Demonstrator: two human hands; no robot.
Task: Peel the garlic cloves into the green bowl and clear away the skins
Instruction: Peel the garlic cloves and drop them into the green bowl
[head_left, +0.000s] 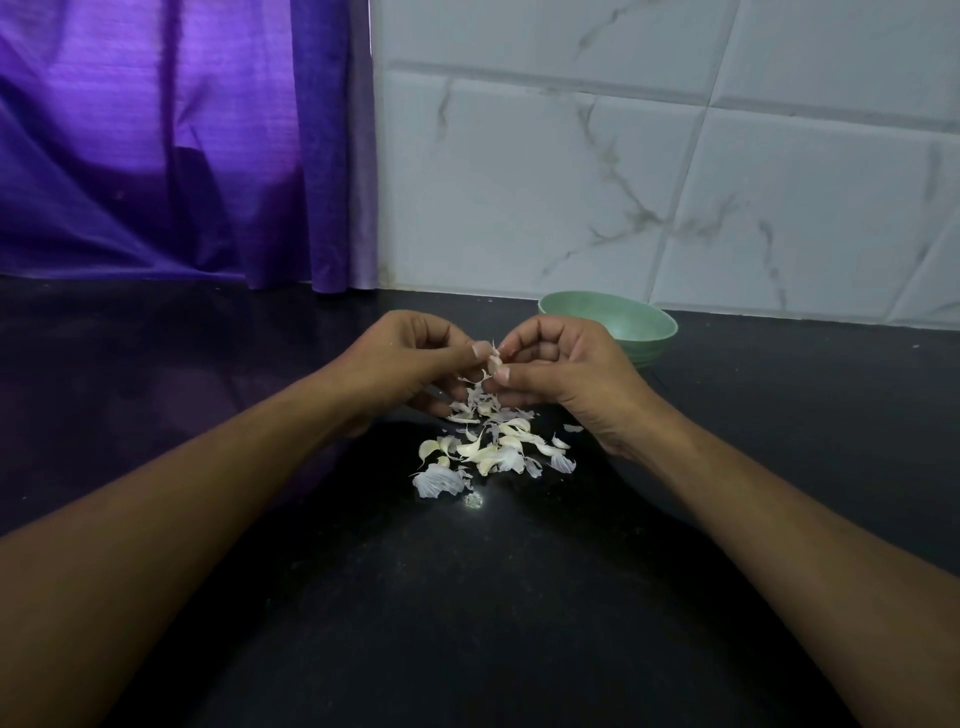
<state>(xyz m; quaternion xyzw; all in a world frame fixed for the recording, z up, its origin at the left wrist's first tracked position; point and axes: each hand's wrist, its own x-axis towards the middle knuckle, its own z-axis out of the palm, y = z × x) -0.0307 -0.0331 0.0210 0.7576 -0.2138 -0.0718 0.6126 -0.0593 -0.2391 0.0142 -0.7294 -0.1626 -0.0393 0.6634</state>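
**Clove Pinched Above the Skins**

Pinched a garlic clove (493, 360) between left grip (402, 358) and right grip (566, 369), both closed on it by thumb and curled fingers, with a shred of peel dangling below. Held it over a heap of skins (493, 449) scattered on the dark table (519, 597). Had the green bowl (641, 325) standing just behind the right grip, near the tiled wall (623, 156), with a purple curtain (156, 130) at back left.

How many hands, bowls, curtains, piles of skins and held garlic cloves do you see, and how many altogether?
Hands: 2, the left hand and the right hand
Green bowl: 1
Purple curtain: 1
Pile of skins: 1
Garlic clove pinched by both hands: 1
Total: 6
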